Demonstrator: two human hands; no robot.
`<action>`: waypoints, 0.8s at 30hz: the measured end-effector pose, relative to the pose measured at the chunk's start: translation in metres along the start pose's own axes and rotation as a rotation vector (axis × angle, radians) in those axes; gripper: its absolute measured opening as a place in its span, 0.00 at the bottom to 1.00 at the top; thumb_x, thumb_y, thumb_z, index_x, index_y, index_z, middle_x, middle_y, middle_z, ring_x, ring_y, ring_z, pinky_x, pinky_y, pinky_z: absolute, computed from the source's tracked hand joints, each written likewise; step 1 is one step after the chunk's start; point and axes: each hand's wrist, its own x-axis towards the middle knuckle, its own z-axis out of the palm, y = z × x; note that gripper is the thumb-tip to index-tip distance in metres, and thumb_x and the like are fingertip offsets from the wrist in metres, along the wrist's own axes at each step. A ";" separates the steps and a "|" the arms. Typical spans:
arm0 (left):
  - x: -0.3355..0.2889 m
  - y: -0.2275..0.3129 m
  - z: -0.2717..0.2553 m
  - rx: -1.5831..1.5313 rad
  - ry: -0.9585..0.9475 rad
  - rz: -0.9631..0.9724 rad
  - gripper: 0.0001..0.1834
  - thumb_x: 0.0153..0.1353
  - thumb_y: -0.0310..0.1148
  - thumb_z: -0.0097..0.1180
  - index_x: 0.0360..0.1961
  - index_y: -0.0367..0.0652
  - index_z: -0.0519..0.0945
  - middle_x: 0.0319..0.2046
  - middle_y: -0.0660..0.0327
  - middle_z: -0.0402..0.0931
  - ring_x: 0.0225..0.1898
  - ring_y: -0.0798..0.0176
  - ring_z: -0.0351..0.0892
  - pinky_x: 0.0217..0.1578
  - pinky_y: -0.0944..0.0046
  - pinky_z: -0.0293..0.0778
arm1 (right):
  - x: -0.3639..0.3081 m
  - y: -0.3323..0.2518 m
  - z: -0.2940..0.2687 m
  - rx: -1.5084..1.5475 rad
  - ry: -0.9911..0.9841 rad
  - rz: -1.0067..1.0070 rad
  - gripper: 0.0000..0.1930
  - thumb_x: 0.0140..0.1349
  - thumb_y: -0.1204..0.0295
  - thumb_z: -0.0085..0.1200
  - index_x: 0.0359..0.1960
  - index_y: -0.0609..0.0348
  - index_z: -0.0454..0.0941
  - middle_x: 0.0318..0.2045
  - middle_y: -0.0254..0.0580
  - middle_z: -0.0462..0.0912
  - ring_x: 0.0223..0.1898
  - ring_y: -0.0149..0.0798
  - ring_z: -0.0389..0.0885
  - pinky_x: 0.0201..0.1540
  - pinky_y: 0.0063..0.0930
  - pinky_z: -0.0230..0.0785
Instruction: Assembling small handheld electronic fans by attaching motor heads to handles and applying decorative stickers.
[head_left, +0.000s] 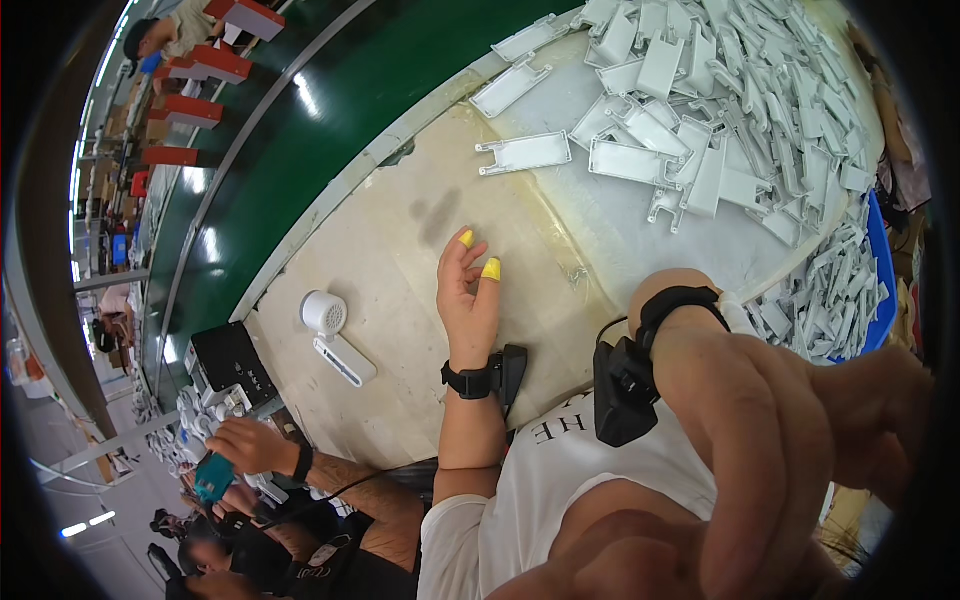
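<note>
My left hand (468, 300) hovers over the beige table (390, 270) with its fingers spread and nothing in it. Two fingertips wear yellow rubber cots, and a black band with a small black device is strapped to the wrist. My right forearm rises from the lower right, close to the camera. It ends in a black wrist strap (672, 308) carrying a black device. Only the base of my right hand (668, 281) shows above the strap; its fingers are hidden. It is beside a big pile of light grey plastic parts (720, 110).
A green conveyor belt (300, 130) runs along the table's far side. A small white fan (326, 313) and a black box (232, 362) lie at the left. A co-worker's hand (245, 447) holds a teal tool at lower left. A blue bin edge (882, 270) borders the pile.
</note>
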 end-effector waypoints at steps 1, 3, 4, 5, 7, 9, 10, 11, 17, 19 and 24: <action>0.001 0.000 0.001 -0.001 -0.002 0.003 0.24 0.57 0.22 0.51 0.56 0.39 0.65 0.58 0.57 0.63 0.51 0.62 0.71 0.44 0.68 0.69 | 0.006 0.009 0.000 0.007 -0.027 -0.015 0.03 0.56 0.70 0.51 0.27 0.51 0.70 0.26 0.26 0.69 0.24 0.23 0.69 0.33 0.13 0.67; 0.001 0.000 0.005 -0.009 -0.004 0.003 0.24 0.56 0.22 0.51 0.56 0.39 0.65 0.58 0.57 0.63 0.51 0.62 0.71 0.44 0.68 0.69 | 0.009 0.007 -0.009 0.019 -0.080 -0.043 0.04 0.56 0.69 0.52 0.28 0.51 0.71 0.27 0.26 0.70 0.24 0.23 0.69 0.33 0.14 0.67; 0.002 0.000 0.005 -0.017 0.001 0.005 0.24 0.56 0.22 0.51 0.56 0.39 0.65 0.58 0.57 0.63 0.51 0.62 0.71 0.44 0.68 0.69 | 0.012 0.006 -0.015 0.027 -0.109 -0.055 0.04 0.56 0.68 0.53 0.29 0.51 0.71 0.28 0.26 0.70 0.25 0.23 0.69 0.34 0.14 0.67; 0.003 0.000 0.006 -0.018 0.001 0.005 0.24 0.56 0.22 0.51 0.56 0.39 0.65 0.58 0.57 0.63 0.51 0.62 0.71 0.44 0.68 0.69 | 0.014 0.007 -0.019 0.034 -0.138 -0.066 0.05 0.56 0.67 0.53 0.29 0.51 0.71 0.28 0.26 0.70 0.25 0.23 0.69 0.34 0.15 0.67; 0.004 0.000 0.003 0.004 0.012 0.008 0.24 0.56 0.21 0.50 0.56 0.39 0.65 0.58 0.57 0.63 0.51 0.62 0.71 0.44 0.68 0.69 | 0.016 0.005 -0.031 0.051 -0.198 -0.082 0.06 0.56 0.65 0.54 0.30 0.50 0.71 0.30 0.26 0.70 0.26 0.23 0.70 0.34 0.15 0.67; 0.003 0.000 0.000 0.010 0.020 -0.006 0.24 0.56 0.21 0.50 0.56 0.39 0.66 0.57 0.57 0.63 0.50 0.62 0.72 0.43 0.68 0.69 | 0.020 0.000 -0.043 0.065 -0.262 -0.103 0.07 0.56 0.64 0.54 0.31 0.50 0.71 0.31 0.26 0.70 0.26 0.24 0.70 0.34 0.16 0.67; 0.005 0.004 0.004 0.010 0.013 -0.010 0.24 0.55 0.21 0.49 0.55 0.39 0.66 0.57 0.57 0.63 0.50 0.62 0.72 0.42 0.68 0.69 | 0.028 0.006 -0.039 0.063 -0.301 -0.128 0.08 0.56 0.63 0.55 0.31 0.50 0.71 0.31 0.26 0.70 0.27 0.24 0.70 0.35 0.16 0.67; 0.006 0.002 0.002 -0.006 0.027 0.011 0.24 0.55 0.21 0.49 0.55 0.39 0.66 0.57 0.57 0.63 0.50 0.62 0.72 0.42 0.68 0.69 | 0.032 0.001 -0.045 0.069 -0.359 -0.138 0.09 0.56 0.62 0.55 0.32 0.50 0.72 0.32 0.26 0.70 0.27 0.24 0.70 0.35 0.16 0.67; 0.025 0.017 0.006 0.326 -0.066 0.060 0.25 0.50 0.19 0.51 0.52 0.38 0.68 0.55 0.54 0.64 0.50 0.56 0.70 0.42 0.64 0.71 | 0.097 0.071 -0.054 -0.263 -0.445 0.049 0.15 0.64 0.58 0.43 0.42 0.55 0.72 0.30 0.30 0.75 0.30 0.27 0.71 0.35 0.21 0.66; 0.032 0.013 0.011 0.798 -0.269 0.324 0.27 0.47 0.23 0.54 0.52 0.36 0.67 0.56 0.50 0.61 0.56 0.48 0.63 0.51 0.53 0.64 | 0.113 0.104 -0.044 -0.589 -0.660 0.188 0.17 0.61 0.62 0.50 0.46 0.60 0.71 0.38 0.37 0.78 0.37 0.30 0.75 0.40 0.23 0.68; 0.045 0.013 0.013 0.935 -0.138 0.381 0.34 0.50 0.33 0.56 0.56 0.30 0.59 0.59 0.41 0.55 0.62 0.39 0.50 0.61 0.43 0.44 | 0.200 0.122 -0.082 -1.446 -1.117 -0.106 0.12 0.54 0.64 0.53 0.35 0.58 0.79 0.38 0.44 0.79 0.41 0.43 0.77 0.46 0.31 0.68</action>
